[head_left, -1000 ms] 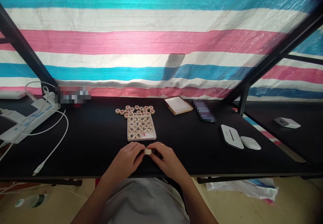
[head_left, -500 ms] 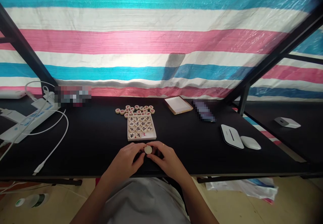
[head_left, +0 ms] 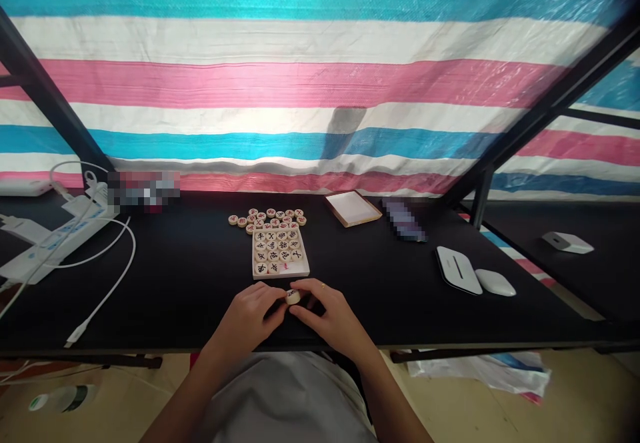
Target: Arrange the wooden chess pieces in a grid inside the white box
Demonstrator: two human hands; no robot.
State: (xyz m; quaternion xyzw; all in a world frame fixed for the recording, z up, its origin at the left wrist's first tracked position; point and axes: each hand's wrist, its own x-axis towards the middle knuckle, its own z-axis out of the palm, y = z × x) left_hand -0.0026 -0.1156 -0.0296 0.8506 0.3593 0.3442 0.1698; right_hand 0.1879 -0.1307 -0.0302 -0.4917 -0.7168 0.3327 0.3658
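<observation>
As I watch from beside the black table (head_left: 380,310), the left hand (head_left: 250,311) presses its fingertips and thumb to one side of a round piece (head_left: 293,296) with a black mark; at twelve o'clock from that piece, the white tray (head_left: 297,269) looks nearly filled, three full rows and a part row, its own floor showing at its five o'clock corner. The piece is outside the tray, near its close edge, and the right hand (head_left: 327,306) clamps the other side between thumb and forefinger. Counting leftmost first, I make out one power strip (head_left: 60,238) at ten o'clock; about sixteen red-marked pieces (head_left: 271,212) just beyond the tray, bunched too tightly for a sure number; fourteen black-marked pieces (head_left: 273,255) inside it, four, four, four and two; one piece in the fingers; one shallow lid (head_left: 353,208) at one o'clock; one blurred item (head_left: 405,221) at two; and, at three, one flat white pad (head_left: 459,270) and one white mouse (head_left: 495,282).
</observation>
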